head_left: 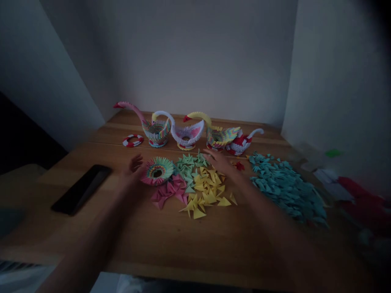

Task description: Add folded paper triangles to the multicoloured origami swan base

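A round folded-paper bowl point(168, 167), green and pink with a dark hole in its middle, sits on the table. At its left side is my left hand point(132, 167), fingers curved and apart; whether it touches the rim I cannot tell. My right hand point(217, 159) reaches over the right end of the green paper triangles point(187, 163), its fingers stretched out and nothing visible in them. Yellow paper triangles point(210, 187) lie just below that hand. Pink paper triangles point(169, 191) are heaped in front of the bowl.
Several folded-paper swans point(187, 136) stand in a row at the back, with a red-and-white paper ring point(133, 141) at their left. A black phone point(82, 189) lies on the left. The wooden table point(171, 244) holds a large heap of teal paper triangles point(284, 187) on the right.
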`<action>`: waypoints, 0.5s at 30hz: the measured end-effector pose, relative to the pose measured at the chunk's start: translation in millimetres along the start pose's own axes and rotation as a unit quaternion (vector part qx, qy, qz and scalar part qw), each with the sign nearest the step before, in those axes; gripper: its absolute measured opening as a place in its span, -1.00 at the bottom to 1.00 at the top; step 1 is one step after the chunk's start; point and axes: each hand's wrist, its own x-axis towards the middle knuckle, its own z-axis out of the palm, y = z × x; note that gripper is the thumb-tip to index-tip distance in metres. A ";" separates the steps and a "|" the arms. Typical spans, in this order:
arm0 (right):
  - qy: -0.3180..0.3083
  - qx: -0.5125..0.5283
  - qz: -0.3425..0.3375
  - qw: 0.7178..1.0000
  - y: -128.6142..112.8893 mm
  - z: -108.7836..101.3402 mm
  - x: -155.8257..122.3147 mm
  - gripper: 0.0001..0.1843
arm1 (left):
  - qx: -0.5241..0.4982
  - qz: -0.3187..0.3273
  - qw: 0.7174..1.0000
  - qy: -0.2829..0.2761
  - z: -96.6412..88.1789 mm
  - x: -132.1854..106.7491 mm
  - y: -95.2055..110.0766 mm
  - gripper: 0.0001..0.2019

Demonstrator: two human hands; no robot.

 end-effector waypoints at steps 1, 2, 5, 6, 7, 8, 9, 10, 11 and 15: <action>-0.012 -0.003 -0.008 1.000 -0.7 2.9 6.6 -0.48 | -0.018 -0.010 1.000 -0.020 0.1 1.2 -1.5 -0.36; -0.022 -0.006 -0.015 1.000 -1.3 5.6 12.3 -0.50 | -0.037 -0.021 0.998 -0.040 0.5 1.4 -1.6 -0.33; -0.045 -0.010 -0.031 0.998 -3.0 12.2 23.0 -0.54 | -0.099 -0.068 0.990 -0.078 4.2 -2.9 5.5 -0.32; -0.053 -0.009 -0.037 0.998 -3.7 14.0 24.4 -0.55 | -0.122 -0.087 0.985 -0.085 6.2 -5.4 9.2 -0.33; -0.062 -0.008 -0.042 0.997 -4.4 15.8 24.6 -0.56 | -0.144 -0.106 0.980 -0.087 8.3 -7.7 13.1 -0.34; -0.070 -0.006 -0.050 0.996 -5.5 17.5 23.6 -0.57 | -0.166 -0.124 0.974 -0.088 10.2 -9.8 16.7 -0.34; -0.078 -0.004 -0.060 0.995 -6.9 19.1 21.6 -0.57 | -0.187 -0.142 0.968 -0.088 11.8 -11.3 20.0 -0.34; -0.086 -0.002 -0.074 0.993 -8.8 20.4 18.4 -0.57 | -0.207 -0.157 0.962 -0.085 12.6 -12.2 22.8 -0.35; -0.094 0.000 -0.089 0.992 -11.4 21.3 14.3 -0.56 | -0.226 -0.170 0.956 -0.081 12.6 -12.5 25.2 -0.36; -0.138 -0.001 -0.107 0.985 -28.5 20.5 -11.0 -0.52 | -0.292 -0.184 0.937 -0.054 2.3 -9.1 31.4 -0.36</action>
